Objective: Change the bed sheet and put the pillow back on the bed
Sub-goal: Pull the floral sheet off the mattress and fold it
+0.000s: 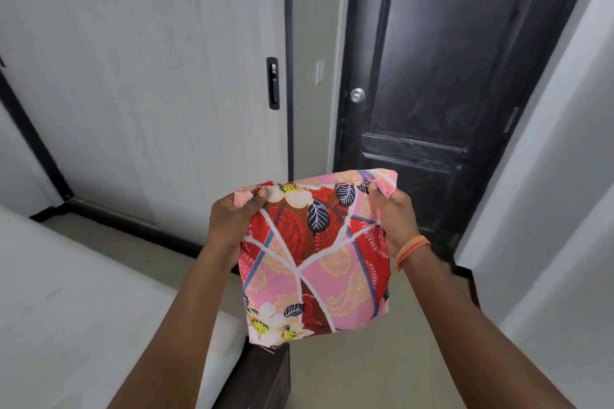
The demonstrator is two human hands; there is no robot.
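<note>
Both hands, left hand (232, 219) and right hand (393, 219), pinch top corners of folded red-pink floral cotton sheet (312, 259), held midair. White bare mattress (83, 309) near left: stripped. Spreading and pillow remain.

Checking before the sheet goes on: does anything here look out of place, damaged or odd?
Nothing stands out. The folded floral sheet hangs neatly between the left hand and right hand, each gripping a top corner. The bare white mattress looks clean, and the dark door is shut.
</note>
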